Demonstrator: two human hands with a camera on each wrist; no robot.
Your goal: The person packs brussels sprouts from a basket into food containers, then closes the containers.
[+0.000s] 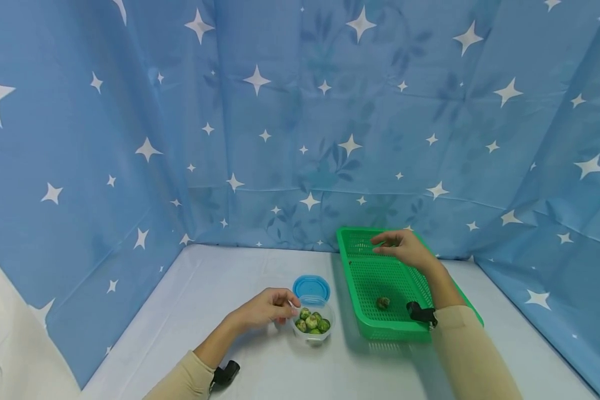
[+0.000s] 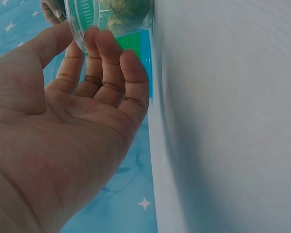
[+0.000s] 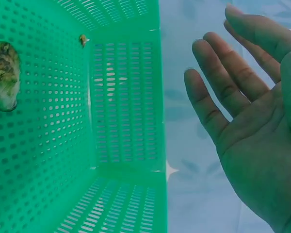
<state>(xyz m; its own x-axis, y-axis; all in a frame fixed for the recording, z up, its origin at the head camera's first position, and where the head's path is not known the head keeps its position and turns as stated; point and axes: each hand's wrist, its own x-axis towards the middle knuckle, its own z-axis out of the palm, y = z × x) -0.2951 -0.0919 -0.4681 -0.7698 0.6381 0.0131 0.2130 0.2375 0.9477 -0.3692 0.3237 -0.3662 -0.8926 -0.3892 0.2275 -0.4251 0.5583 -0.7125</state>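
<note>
My left hand (image 1: 272,305) pinches the rim of a small clear plastic container (image 1: 314,338) standing on the table. In the left wrist view, thumb and fingertips meet at the container's rim (image 2: 76,29). Several green Brussels sprouts (image 1: 311,322) fill the container. Over the far part of a green plastic basket (image 1: 362,325), my right hand (image 1: 402,247) hovers with its fingers loosely extended and nothing in them. One browned Brussels sprout (image 1: 383,303) lies on the basket's floor, seen also as a withered sprout (image 3: 5,77) in the right wrist view.
A round blue lid (image 1: 311,288) lies just behind the container. The basket stands to the right on the white table (image 1: 260,372), near a blue star-patterned curtain (image 1: 280,166) at the back. A small brown scrap (image 3: 83,40) is inside the basket near its end wall.
</note>
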